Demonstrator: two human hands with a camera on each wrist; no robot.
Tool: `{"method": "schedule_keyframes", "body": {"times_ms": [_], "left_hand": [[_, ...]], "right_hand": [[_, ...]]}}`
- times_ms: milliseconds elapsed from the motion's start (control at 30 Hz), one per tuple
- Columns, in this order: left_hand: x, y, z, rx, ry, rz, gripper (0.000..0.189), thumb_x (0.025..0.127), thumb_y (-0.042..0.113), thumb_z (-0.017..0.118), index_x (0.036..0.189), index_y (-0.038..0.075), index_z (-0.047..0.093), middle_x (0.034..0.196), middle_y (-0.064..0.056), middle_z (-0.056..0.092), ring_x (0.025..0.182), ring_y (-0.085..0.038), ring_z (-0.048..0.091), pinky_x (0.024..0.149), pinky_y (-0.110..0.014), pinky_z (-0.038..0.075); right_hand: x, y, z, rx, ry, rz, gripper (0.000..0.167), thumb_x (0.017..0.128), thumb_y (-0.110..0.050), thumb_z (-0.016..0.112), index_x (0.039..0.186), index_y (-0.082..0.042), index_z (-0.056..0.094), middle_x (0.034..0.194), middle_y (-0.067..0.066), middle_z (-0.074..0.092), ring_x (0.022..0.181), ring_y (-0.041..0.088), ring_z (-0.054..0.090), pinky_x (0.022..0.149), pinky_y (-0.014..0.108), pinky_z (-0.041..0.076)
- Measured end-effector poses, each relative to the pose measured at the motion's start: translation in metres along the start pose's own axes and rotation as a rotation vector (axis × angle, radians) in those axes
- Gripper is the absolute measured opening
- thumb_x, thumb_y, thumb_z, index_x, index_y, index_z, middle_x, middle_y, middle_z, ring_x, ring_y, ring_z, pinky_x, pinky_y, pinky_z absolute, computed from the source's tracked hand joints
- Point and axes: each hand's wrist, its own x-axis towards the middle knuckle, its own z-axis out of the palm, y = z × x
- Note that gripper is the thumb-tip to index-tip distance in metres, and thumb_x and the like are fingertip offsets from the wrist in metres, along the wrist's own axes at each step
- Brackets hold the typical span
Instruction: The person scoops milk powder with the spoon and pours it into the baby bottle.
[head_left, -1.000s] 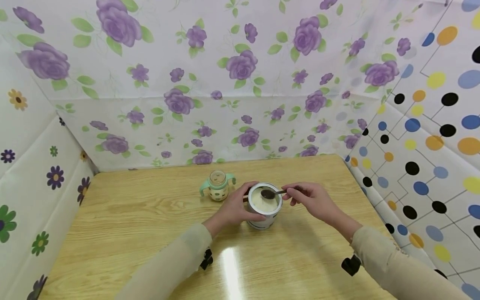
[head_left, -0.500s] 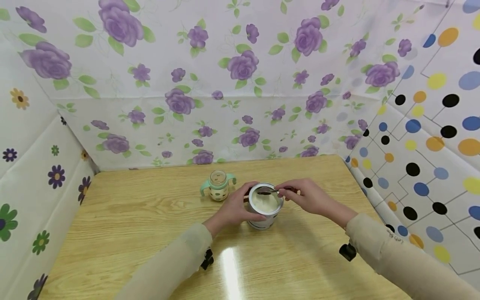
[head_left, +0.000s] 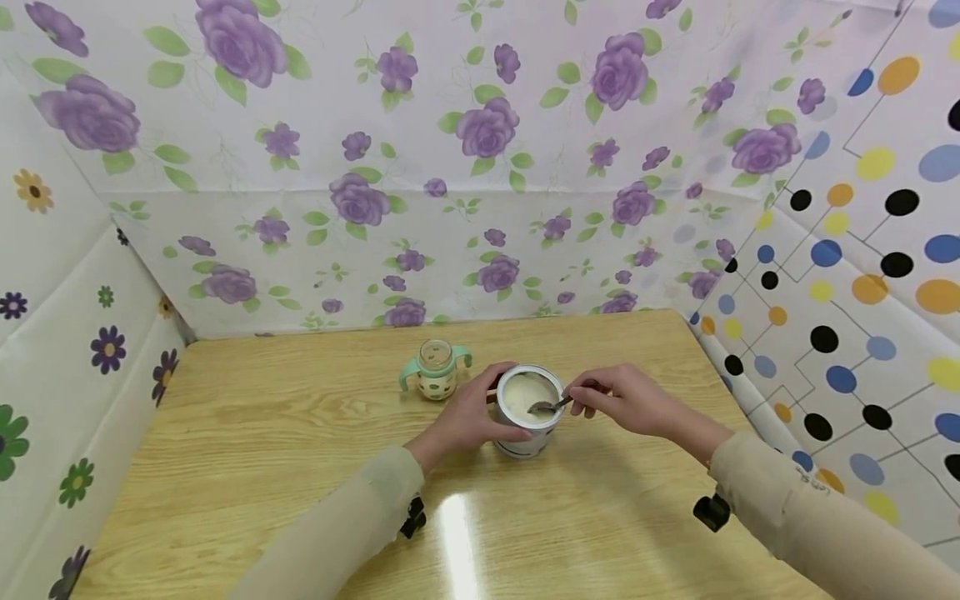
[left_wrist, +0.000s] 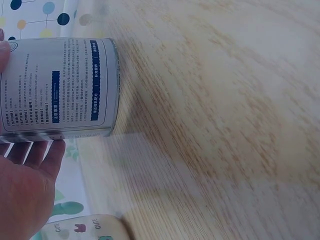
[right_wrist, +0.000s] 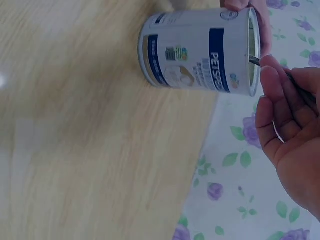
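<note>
Floral cloth (head_left: 420,154) fills the upper frame behind a wood-grain table (head_left: 285,467), and I watch both hands at work right of centre. On my feed the left hand (head_left: 472,414) curls round the tin (head_left: 519,449), thumb on its near side, fingers on the far side, probably to steady it while it is being worked in. The right hand (head_left: 621,402) pinches the handle of a spoon (head_left: 542,408), whose bowl dips inside the rim at the pale powder (head_left: 520,393); coming in from the right, it keeps clear of the other hand, I judge. The tin appears upright, mouth up, which suits reaching in from above.

Just up and left of the left hand stands a two-handled bottle (head_left: 437,385), apart from the tin; I'd mind that elbow of room on any leftward swing. Lower left, wood stretches wide enough to move over. Beyond the right arm, the table edge slopes down toward dotted cloth (head_left: 840,333), and the back edge runs along the floral cloth.
</note>
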Motion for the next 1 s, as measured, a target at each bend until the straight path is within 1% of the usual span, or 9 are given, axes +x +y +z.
{"method": "schedule_keyframes", "body": {"times_ms": [100,167,233,300,367,500,633,767,1000], "left_hand": [[0.001,-0.001,0.0,0.001,0.0,0.002,0.108,0.076,0.031,0.101,0.164,0.019,0.04,0.155,0.001,0.053,0.139,-0.022,0.057,0.117,-0.04,0.049],[0.001,-0.001,0.0,0.003,-0.001,0.004,0.108,0.076,0.032,0.101,0.164,0.019,0.04,0.155,0.001,0.054,0.139,-0.022,0.057,0.117,-0.04,0.049],[0.001,0.0,0.0,0.005,-0.003,0.006,0.108,0.076,0.032,0.101,0.164,0.019,0.04,0.155,0.001,0.054,0.139,-0.022,0.057,0.117,-0.04,0.049],[0.001,0.0,0.0,0.006,-0.003,0.005,0.108,0.076,0.033,0.101,0.164,0.019,0.04,0.155,0.001,0.054,0.139,-0.022,0.057,0.117,-0.04,0.049],[0.001,0.001,0.0,0.008,-0.003,0.005,0.107,0.076,0.033,0.101,0.164,0.019,0.04,0.155,0.0,0.053,0.139,-0.023,0.057,0.117,-0.04,0.049],[0.001,0.002,0.0,0.011,-0.001,0.003,0.107,0.076,0.031,0.101,0.164,0.02,0.04,0.155,0.0,0.054,0.138,-0.023,0.057,0.117,-0.04,0.049],[0.001,0.002,0.001,0.015,0.0,0.001,0.108,0.076,0.031,0.101,0.164,0.019,0.04,0.155,0.0,0.054,0.138,-0.023,0.057,0.116,-0.041,0.049],[0.001,0.001,0.001,0.013,-0.001,-0.003,0.107,0.076,0.03,0.101,0.163,0.02,0.041,0.155,0.0,0.054,0.139,-0.023,0.057,0.117,-0.041,0.049],[0.001,0.002,0.001,0.009,0.001,-0.009,0.108,0.076,0.03,0.101,0.164,0.018,0.04,0.155,-0.001,0.054,0.139,-0.024,0.057,0.117,-0.041,0.049]], "right_hand": [[0.0,0.001,0.007,0.115,-0.009,0.02,0.029,0.114,-0.02,0.055,0.123,-0.002,0.076,0.098,0.006,0.079,0.087,0.016,0.074,0.08,0.034,0.065],[-0.001,0.001,0.011,0.182,-0.008,0.03,0.031,0.114,-0.019,0.055,0.125,0.003,0.074,0.099,0.01,0.079,0.089,0.022,0.075,0.081,0.035,0.065],[-0.001,0.002,0.016,0.236,0.005,0.043,0.034,0.114,-0.02,0.055,0.126,0.006,0.073,0.1,0.012,0.079,0.09,0.027,0.075,0.082,0.037,0.065],[-0.002,0.003,0.02,0.276,0.021,0.068,0.035,0.114,-0.021,0.055,0.127,0.007,0.072,0.1,0.011,0.079,0.091,0.029,0.075,0.083,0.037,0.065],[-0.003,0.004,0.024,0.319,0.035,0.096,0.037,0.114,-0.022,0.055,0.128,0.009,0.071,0.101,0.012,0.079,0.091,0.028,0.075,0.083,0.036,0.065],[-0.004,0.006,0.03,0.419,0.058,0.14,0.041,0.115,-0.025,0.054,0.129,0.01,0.069,0.105,0.015,0.079,0.092,0.022,0.075,0.084,0.032,0.064],[-0.005,0.011,0.036,0.506,0.071,0.144,0.043,0.115,-0.024,0.053,0.13,0.013,0.067,0.107,0.018,0.078,0.092,0.02,0.074,0.087,0.032,0.063],[-0.005,0.013,0.039,0.558,0.079,0.159,0.044,0.116,-0.025,0.052,0.132,0.013,0.066,0.108,0.017,0.078,0.092,0.021,0.072,0.089,0.032,0.062],[-0.005,0.018,0.042,0.665,0.129,0.219,0.045,0.116,-0.028,0.052,0.132,0.011,0.067,0.106,0.008,0.077,0.091,0.016,0.069,0.09,0.031,0.061]]}}
